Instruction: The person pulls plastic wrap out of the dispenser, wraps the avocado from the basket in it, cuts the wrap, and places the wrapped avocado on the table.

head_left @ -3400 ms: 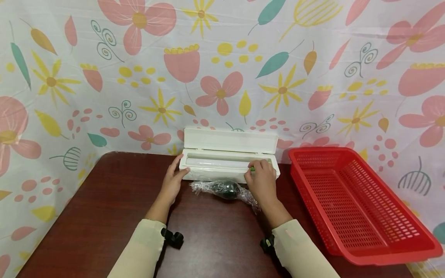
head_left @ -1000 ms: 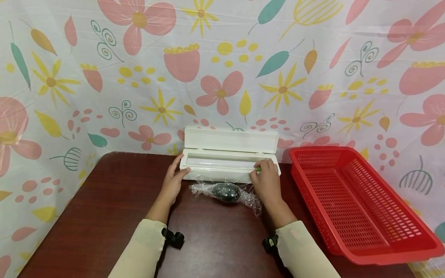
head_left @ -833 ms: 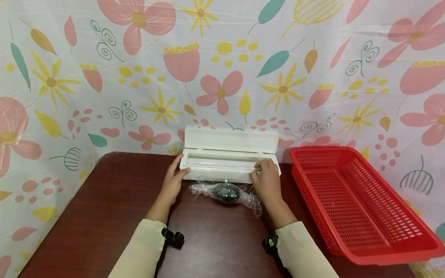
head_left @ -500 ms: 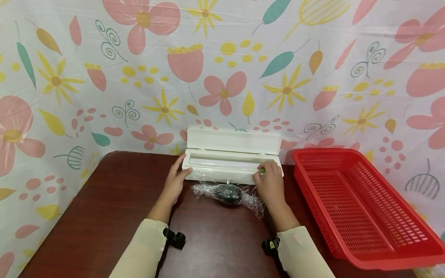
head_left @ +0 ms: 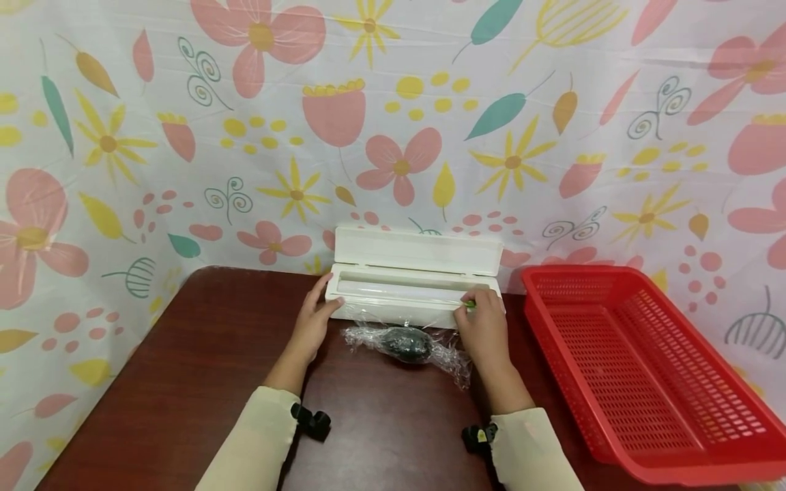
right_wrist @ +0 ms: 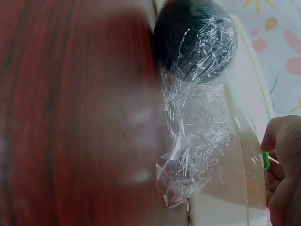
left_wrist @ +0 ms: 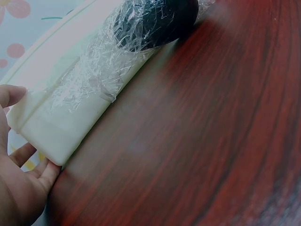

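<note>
A white cling film dispenser box (head_left: 393, 314) lies at the back of the table, its lid (head_left: 417, 249) raised and a roll of film (head_left: 393, 290) inside. My left hand (head_left: 312, 327) grips its left end, thumb on the top edge and fingers around the end in the left wrist view. Near the right end, my right hand (head_left: 485, 327) pinches a small green slide cutter (right_wrist: 265, 160) on the front edge. In front of the box lies a dark rounded object (head_left: 406, 344) wrapped in clear film, with crumpled twists of film (right_wrist: 197, 136) at both ends.
A red perforated plastic basket (head_left: 546, 334) stands on the right side of the dark wooden table (head_left: 202, 354). A flower-printed sheet (head_left: 276, 170) hangs right behind the box and along the left side.
My right hand has slid a little to the right along the box with the green cutter. The wrapped object has shifted slightly toward me. The head view has turned slightly left.
</note>
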The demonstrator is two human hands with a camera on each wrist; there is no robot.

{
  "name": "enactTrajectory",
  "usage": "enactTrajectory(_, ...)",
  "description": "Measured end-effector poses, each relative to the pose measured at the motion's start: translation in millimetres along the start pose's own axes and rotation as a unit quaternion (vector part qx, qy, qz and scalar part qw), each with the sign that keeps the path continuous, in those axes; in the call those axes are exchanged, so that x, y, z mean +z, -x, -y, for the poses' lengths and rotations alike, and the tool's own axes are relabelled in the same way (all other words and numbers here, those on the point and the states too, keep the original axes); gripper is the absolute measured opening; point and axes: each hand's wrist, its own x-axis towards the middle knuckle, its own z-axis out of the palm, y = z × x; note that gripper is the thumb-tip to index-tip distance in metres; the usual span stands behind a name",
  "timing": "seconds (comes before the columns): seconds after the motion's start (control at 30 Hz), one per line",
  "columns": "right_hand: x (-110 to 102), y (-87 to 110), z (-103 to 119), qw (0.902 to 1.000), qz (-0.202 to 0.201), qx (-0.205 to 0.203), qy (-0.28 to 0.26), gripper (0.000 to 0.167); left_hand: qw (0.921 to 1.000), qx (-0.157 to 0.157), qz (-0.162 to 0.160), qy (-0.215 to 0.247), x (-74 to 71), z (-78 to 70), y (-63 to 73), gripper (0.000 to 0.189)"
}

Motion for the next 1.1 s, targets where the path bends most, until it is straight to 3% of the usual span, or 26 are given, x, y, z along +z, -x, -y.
enactTrajectory(0.43,1,1.8,-5,0.9999,-0.011,-0.011,-0.003,0.014,0.9998,0.01,-0.01,-0.012,0.5,5.6,-1.6,0.059)
enactTrajectory(0.67,-1,-0.7,-6,0.9998,-0.004,-0.003,0.02,0.016,0.9999,-0.002,-0.006,-0.013,-0.8,4.1,-2.2,0.059)
enactTrajectory(0.87,-1,-0.5,-6,0.9998,-0.007,0.002,0.018,0.016,0.9996,-0.025,0.006,-0.008,-1.6,-11.9,5.6,0.062)
enactTrajectory(1.1,-4,-0.8,-6,0.9994,-0.003,0.018,0.031,0.016,0.9994,-0.027,0.015,-0.016,1.1,-32.2,16.5,0.063)
